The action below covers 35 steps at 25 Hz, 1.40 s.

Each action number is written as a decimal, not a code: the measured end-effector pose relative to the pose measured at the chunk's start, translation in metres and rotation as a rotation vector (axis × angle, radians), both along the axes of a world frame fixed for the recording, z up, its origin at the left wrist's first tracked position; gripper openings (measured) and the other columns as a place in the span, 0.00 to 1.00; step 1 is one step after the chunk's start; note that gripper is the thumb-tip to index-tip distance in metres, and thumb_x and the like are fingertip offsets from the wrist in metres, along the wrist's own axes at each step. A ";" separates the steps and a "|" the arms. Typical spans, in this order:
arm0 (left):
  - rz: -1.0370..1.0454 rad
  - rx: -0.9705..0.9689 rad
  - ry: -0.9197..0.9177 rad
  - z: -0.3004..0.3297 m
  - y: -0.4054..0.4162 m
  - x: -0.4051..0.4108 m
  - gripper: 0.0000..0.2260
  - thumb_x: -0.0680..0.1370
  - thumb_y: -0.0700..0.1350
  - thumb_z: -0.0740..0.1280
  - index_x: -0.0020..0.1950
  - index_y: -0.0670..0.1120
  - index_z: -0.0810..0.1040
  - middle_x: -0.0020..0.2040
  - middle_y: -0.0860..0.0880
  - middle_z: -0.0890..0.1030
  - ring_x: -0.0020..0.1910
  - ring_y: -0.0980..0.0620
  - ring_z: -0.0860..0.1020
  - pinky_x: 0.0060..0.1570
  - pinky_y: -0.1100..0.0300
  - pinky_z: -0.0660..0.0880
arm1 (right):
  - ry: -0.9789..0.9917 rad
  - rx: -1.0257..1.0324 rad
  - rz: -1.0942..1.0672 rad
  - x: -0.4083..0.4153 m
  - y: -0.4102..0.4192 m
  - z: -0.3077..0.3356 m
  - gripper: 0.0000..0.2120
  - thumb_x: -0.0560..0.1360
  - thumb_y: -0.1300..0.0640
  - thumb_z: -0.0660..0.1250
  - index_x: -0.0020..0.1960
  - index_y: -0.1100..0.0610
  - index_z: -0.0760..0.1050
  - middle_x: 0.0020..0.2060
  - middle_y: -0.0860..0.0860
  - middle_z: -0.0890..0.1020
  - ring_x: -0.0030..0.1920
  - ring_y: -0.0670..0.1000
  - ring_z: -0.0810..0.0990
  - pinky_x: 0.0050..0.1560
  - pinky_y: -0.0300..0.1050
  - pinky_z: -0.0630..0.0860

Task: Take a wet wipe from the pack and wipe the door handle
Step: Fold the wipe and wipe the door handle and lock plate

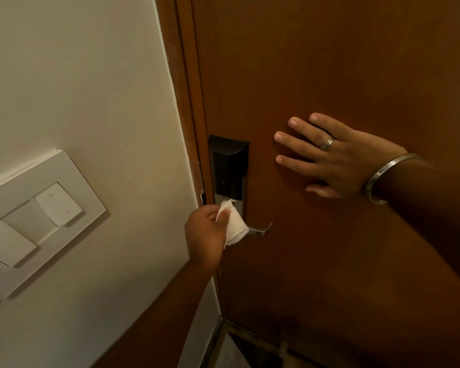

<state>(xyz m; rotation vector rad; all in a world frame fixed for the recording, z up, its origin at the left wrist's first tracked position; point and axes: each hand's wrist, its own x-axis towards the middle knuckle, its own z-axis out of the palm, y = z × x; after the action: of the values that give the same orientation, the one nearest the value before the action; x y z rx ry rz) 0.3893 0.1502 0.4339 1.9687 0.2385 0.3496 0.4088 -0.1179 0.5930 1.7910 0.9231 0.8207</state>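
Observation:
My left hand (206, 229) grips a white wet wipe (233, 224) and presses it around the base of the metal lever door handle (262, 229). Only the curved free end of the handle shows; the rest is under the wipe. Above the handle sits a black electronic lock housing (227, 168) on the brown wooden door (329, 62). My right hand (332, 158) lies flat on the door to the right of the lock, fingers spread, holding nothing. It wears a ring and a metal bangle. The wipe pack is not in sight.
A cream wall (91, 88) fills the left side, with a white switch panel (37, 216) at lower left. The wooden door frame (186, 88) runs between wall and door. A strip of floor threshold (250, 346) shows at the bottom.

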 end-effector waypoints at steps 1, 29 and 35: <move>-0.029 -0.058 0.035 -0.001 0.000 -0.002 0.10 0.75 0.46 0.71 0.54 0.43 0.81 0.50 0.47 0.82 0.46 0.50 0.80 0.39 0.61 0.77 | -0.001 0.001 0.001 0.000 0.000 0.000 0.38 0.75 0.35 0.49 0.79 0.54 0.52 0.79 0.63 0.50 0.78 0.67 0.48 0.77 0.64 0.42; -0.502 0.733 -0.146 0.001 0.022 -0.007 0.20 0.82 0.42 0.59 0.74 0.42 0.62 0.73 0.41 0.67 0.69 0.45 0.67 0.68 0.51 0.65 | 0.004 -0.001 -0.003 -0.003 0.000 0.001 0.38 0.75 0.35 0.50 0.78 0.54 0.53 0.79 0.62 0.50 0.78 0.67 0.49 0.76 0.64 0.40; -0.750 1.415 -0.411 0.018 0.018 0.012 0.14 0.77 0.44 0.68 0.63 0.45 0.74 0.61 0.43 0.78 0.60 0.46 0.74 0.62 0.50 0.70 | 0.007 0.013 0.006 -0.003 0.002 0.001 0.38 0.74 0.35 0.51 0.78 0.54 0.54 0.79 0.63 0.52 0.78 0.67 0.50 0.77 0.64 0.42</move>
<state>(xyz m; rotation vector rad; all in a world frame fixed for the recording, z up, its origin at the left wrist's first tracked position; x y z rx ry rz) 0.4015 0.1681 0.4519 3.0131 -1.3280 0.4510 0.4057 -0.1164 0.5936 1.8041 0.9299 0.8272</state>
